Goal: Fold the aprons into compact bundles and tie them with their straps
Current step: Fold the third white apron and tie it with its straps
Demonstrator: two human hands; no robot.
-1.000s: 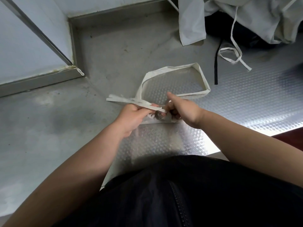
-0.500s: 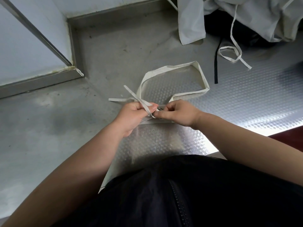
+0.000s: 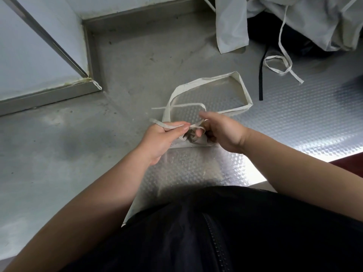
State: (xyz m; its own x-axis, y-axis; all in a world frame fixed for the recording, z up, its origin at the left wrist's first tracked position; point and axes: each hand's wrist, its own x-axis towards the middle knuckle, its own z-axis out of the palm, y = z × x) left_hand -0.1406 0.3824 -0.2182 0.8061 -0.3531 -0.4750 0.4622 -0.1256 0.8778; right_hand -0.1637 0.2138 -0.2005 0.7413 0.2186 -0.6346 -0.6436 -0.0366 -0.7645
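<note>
A small folded cream apron bundle (image 3: 193, 143) lies on the metal counter, mostly hidden under my hands. Its wide neck loop (image 3: 242, 86) spreads flat behind it. My left hand (image 3: 164, 138) pinches a thin cream strap (image 3: 167, 125) between thumb and fingers, just left of the bundle. My right hand (image 3: 223, 131) sits over the bundle's right side, fingers curled round the other strap (image 3: 191, 104), which arcs in a thin loop behind the hands. The knot area between my fingertips is partly hidden.
A heap of unfolded pale aprons (image 3: 306, 20) lies at the back right, with a loose cream strap (image 3: 282, 64) and a black strap (image 3: 262, 75) trailing from it. The steel counter (image 3: 59, 154) meets a raised wall ledge (image 3: 49, 95) at the left.
My hands have drawn slightly apart. The right hand has lifted its strap, which now forms a thin loop behind the hands. The left hand's strap end now lies lower and flatter.
</note>
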